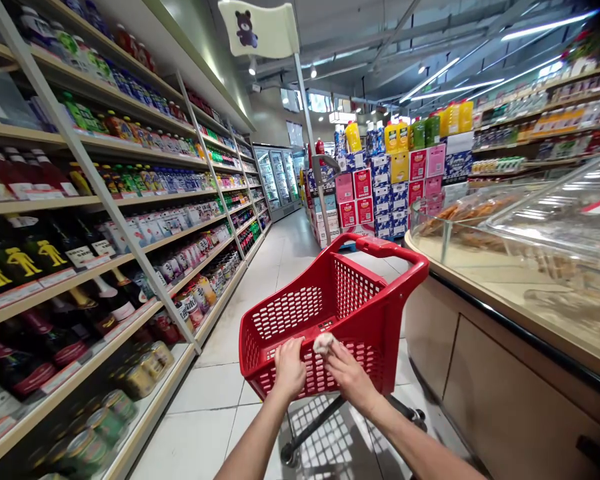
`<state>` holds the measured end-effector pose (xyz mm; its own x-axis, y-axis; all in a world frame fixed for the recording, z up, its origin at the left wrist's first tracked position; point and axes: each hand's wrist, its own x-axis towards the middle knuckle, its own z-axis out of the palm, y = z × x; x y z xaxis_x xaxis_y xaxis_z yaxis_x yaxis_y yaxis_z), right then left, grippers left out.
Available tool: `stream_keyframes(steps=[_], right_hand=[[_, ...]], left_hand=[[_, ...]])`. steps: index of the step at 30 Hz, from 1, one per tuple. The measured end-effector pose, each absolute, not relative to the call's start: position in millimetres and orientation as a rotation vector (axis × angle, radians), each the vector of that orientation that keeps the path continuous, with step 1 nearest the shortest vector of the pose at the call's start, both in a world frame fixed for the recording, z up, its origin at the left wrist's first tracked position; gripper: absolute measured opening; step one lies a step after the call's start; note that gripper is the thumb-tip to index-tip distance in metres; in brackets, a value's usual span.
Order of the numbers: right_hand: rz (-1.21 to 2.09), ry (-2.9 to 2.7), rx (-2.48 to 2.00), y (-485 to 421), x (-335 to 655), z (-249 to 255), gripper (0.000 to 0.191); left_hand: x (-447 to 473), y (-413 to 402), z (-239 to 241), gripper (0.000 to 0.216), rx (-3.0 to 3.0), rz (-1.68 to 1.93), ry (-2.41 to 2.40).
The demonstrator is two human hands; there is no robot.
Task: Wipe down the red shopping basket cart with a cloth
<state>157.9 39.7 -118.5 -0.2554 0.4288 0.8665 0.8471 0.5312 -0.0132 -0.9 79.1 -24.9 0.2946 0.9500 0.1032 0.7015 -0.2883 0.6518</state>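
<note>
Red plastic forms the shopping cart [380, 320], which stands askew on the pale floor tiles [210, 387], between the drink shelves [103, 187] and the food counter [490, 360]. The left hand [291, 367] is closed, its fingers curled over the near rim [309, 351]. Beside it, the right hand [347, 370] pinches a small bunched white cloth [323, 343] at its fingertips, close to the same rim; whether the cloth presses on the plastic, I cannot tell.

The likeliest trouble is rolling: the cart rests on wheels [289, 455], so a hard push from the right hand could swing it if the left hand's hold is too light. A swing to the right could knock the cart against the counter; a longer drift to the left could reach the shelves and jar bottles or cans. The cloth is another weak point: held only by the fingertips, it could slip free or snag in the holes of the cart's side. Beyond the cart, a pole [304, 100] carries a flag [275, 40]; if the two are joined, a jolt could set it swaying.
</note>
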Motion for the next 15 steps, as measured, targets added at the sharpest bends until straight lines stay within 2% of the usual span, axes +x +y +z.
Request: stream_keyframes(steps=[2, 5, 10, 15], right_hand=[[-0.629, -1.888, -1.026, 36, 148, -147, 0.034], [-0.746, -1.896, -1.128, 38, 147, -156, 0.03], [-0.918, -2.167, -1.041, 52, 177, -125, 0.034], [-0.808, -2.123, -0.928, 57, 181, -95, 0.024]], left_hand=[[0, 78, -29, 0.061, 2.173, 0.582, 1.502], [3, 77, -31, 0.059, 2.26, 0.492, 1.577], [5, 78, -33, 0.056, 2.341, 0.444, 1.648], [1, 80, -37, 0.053, 2.372, 0.475, 1.651]])
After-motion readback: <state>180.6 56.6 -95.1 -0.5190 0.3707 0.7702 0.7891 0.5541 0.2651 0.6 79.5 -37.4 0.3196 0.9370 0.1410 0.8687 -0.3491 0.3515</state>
